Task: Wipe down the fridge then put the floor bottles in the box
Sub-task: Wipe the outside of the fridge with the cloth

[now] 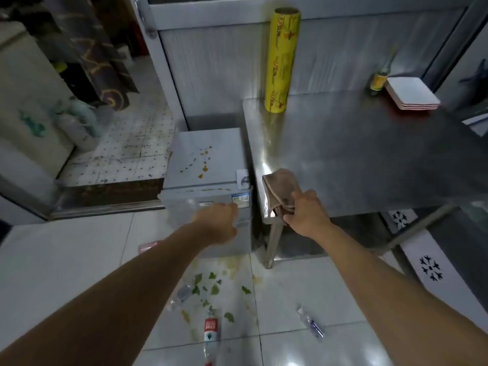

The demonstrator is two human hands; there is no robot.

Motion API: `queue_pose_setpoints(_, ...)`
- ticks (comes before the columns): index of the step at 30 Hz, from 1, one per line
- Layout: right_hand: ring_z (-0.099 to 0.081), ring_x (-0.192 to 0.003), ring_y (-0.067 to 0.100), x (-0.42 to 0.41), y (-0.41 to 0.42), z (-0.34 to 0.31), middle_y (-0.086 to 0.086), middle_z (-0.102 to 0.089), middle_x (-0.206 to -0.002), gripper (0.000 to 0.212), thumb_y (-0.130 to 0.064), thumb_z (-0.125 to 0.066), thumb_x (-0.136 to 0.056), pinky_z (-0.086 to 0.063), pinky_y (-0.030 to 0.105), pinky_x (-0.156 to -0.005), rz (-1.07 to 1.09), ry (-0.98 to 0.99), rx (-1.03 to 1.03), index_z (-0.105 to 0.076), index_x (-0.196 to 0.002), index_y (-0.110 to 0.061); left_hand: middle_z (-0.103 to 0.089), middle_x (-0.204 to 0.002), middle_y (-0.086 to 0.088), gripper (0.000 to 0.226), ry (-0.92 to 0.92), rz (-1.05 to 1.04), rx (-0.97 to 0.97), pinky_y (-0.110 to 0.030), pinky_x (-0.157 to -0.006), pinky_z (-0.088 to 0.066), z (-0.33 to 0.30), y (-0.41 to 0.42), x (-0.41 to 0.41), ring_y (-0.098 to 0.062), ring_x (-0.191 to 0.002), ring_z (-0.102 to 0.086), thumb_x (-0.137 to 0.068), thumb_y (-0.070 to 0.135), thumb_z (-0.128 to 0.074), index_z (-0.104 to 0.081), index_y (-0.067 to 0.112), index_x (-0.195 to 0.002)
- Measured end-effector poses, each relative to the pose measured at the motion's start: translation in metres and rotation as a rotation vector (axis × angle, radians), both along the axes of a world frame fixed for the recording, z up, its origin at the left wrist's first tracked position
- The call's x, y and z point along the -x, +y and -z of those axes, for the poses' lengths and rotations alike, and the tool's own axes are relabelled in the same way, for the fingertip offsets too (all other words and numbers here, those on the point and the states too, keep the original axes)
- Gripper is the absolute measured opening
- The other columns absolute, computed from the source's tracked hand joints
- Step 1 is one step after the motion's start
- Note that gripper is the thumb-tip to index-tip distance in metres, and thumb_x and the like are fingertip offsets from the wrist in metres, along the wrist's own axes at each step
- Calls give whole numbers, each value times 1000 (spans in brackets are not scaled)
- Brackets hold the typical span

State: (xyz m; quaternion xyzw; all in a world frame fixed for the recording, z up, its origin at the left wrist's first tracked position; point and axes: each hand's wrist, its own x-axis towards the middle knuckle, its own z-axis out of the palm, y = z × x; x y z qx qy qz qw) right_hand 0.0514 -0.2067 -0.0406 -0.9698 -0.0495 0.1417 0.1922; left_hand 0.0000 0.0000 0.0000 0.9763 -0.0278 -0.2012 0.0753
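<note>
Here, at the far left, a pale cabinet (pixel 29 107) is standing on a raised patterned-tile floor (pixel 126 151), with some clear plastic bags (pixel 76 122) lying heaped beside it. Lower down, on the white floor tiles (pixel 66 260), a pinkish bottle (pixel 148 246) is peeking out from behind the left forearm, and a crushed clear bottle (pixel 182 294) is lying among scattered green leaf scraps (pixel 215 289). Just right of it, a clear bottle with a red label (pixel 211 331) is lying lengthwise, pointing toward the camera. Above them the small grey fridge (pixel 206 165) is sitting with orange-brown spatter across its lid. The left hand (pixel 219 223) is reaching toward the fridge's front edge; its fingers are facing away, so I cannot tell whether they are gripping anything. Right beside the fridge, the right hand (pixel 306 212) is pinching a brown cloth (pixel 280 191) that is draping over the corner of the steel table (pixel 369 154). A yellow roll of cling film (pixel 284 59) is standing upright at the table's back edge. On the floor further right, another small clear bottle (pixel 311 323) is lying on its side. Toward the table's far right, a glass bottle with a yellow label (pixel 380 77) is standing next to a stack of white square plates (pixel 412 93).
</note>
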Motion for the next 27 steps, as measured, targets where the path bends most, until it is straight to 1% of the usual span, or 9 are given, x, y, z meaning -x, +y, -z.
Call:
queue_pose_setpoints(3,-34,-122,34,-25,7,14,14,-26,-138,59,-37,-61,-87,-36,42,-101,-10,-76,66,-35,-137,-20,-55,-123,-11,40,2,6,-15,-36,-88,-45,12,2,-23,-27,-111,-52,-88,23,-55,-45,12,-126)
queue_pose_setpoints(7,-22,-129,36,-40,18,35,14,-11,-148,66,-42,-54,-89,-33,44,-103,-75,27,149,-22,-144,-25,-53,-126,-8,41,44,-11,0,-36,-90,-42,26,5,-38,-25,-113,-51,-88,26,-57,-46,16,-126)
queue_pose_setpoints(11,-28,-120,34,-45,27,41,15,-24,-140,49,-21,-58,-89,-38,40,-98,12,-54,133,-39,-134,-20,-53,-126,-7,40,33,-17,27,-34,-90,-41,34,15,-41,-22,-111,-51,-88,27,-58,-47,17,-126)
queue_pose_setpoints(14,-34,-120,35,-49,33,36,19,-29,-142,31,-13,-50,-93,-38,35,-99,94,-112,0,-52,-124,-9,-55,-123,-6,38,27,-12,55,-29,-84,-41,37,25,-41,-21,-108,-52,-88,27,-59,-49,17,-123)
queue_pose_setpoints(17,-46,-114,34,-50,42,25,23,-42,-135,28,-6,-49,-92,-38,29,-96,161,-138,-151,-58,-118,-2,-56,-123,-7,37,22,-6,88,-29,-83,-40,33,39,-41,-22,-108,-53,-87,25,-59,-50,16,-122)
queue_pose_setpoints(20,-54,-90,28,-46,60,3,19,-56,-104,17,0,-50,-89,-35,11,-68,179,-114,-325,-60,-102,-3,-54,-125,-7,39,19,-46,116,-32,-88,-42,19,57,-42,-23,-112,-52,-87,23,-56,-47,17,-124)
queue_pose_setpoints(22,-57,-82,26,-41,79,-18,14,-61,-92,15,3,-51,-89,-38,16,-60,152,-49,-444,-60,-94,-8,-53,-127,-9,45,1,-87,177,-33,-90,-43,4,75,-41,-25,-113,-52,-86,18,-56,-42,17,-129)
queue_pose_setpoints(25,-56,-74,23,-24,116,-56,17,-61,-88,27,9,-51,-89,-48,32,-69,112,83,-681,-60,-85,-17,-50,-127,-15,64,-89,-124,289,-39,-93,-46,-20,112,-32,-30,-111,-53,-83,11,-59,-28,19,-138)
queue_pose_setpoints(27,-58,-70,26,-9,142,-81,18,-62,-84,28,10,-51,-89,-50,33,-63,75,153,-811,-60,-85,-16,-44,-131,-16,80,-147,-165,355,-45,-97,-44,-37,141,-24,-34,-113,-51,-82,13,-64,-15,25,-145)
